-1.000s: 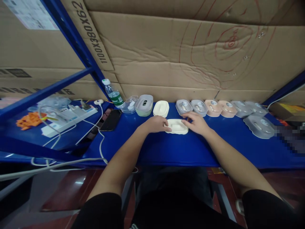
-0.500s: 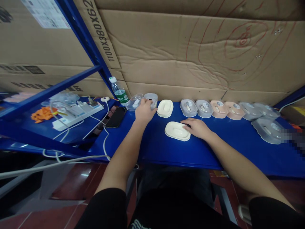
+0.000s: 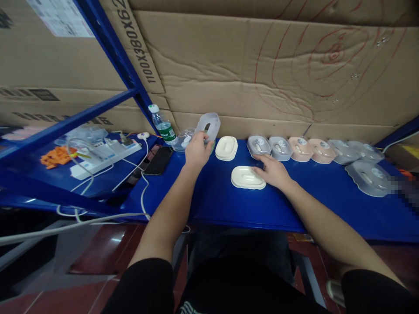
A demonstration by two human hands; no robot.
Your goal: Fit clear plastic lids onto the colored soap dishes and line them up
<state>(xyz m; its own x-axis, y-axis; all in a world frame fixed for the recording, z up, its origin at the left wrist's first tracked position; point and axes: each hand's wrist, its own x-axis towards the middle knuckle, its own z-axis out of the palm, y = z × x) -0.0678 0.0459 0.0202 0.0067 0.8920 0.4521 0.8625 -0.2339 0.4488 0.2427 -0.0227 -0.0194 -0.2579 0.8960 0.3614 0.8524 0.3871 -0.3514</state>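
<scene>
At the back left, my left hand point(image 3: 198, 149) grips a translucent grey lid point(image 3: 212, 124) with a dark slot, raised and tilted off the blue table point(image 3: 216, 205). My right hand point(image 3: 273, 171) has its fingers apart, its thumb at the right end of a cream oval dish point(image 3: 245, 178) lying on the table. Its fingertips reach the front edge of a grey lidded box point(image 3: 258, 145). Another cream dish point(image 3: 226, 148) lies between the raised lid and the grey box. A clear round lid point(image 3: 183, 140) rests left of my left hand.
Grey and pink lidded boxes point(image 3: 300, 149) line the back right, with a larger clear lid point(image 3: 369, 179) before them. A water bottle point(image 3: 163, 126), a black phone point(image 3: 159, 160), cables and a power strip point(image 3: 108, 159) are at left.
My left hand has lifted the translucent grey lid from the table and tilted it. The front cream dish has shifted slightly right, and my right hand's fingers have spread toward the grey box.
</scene>
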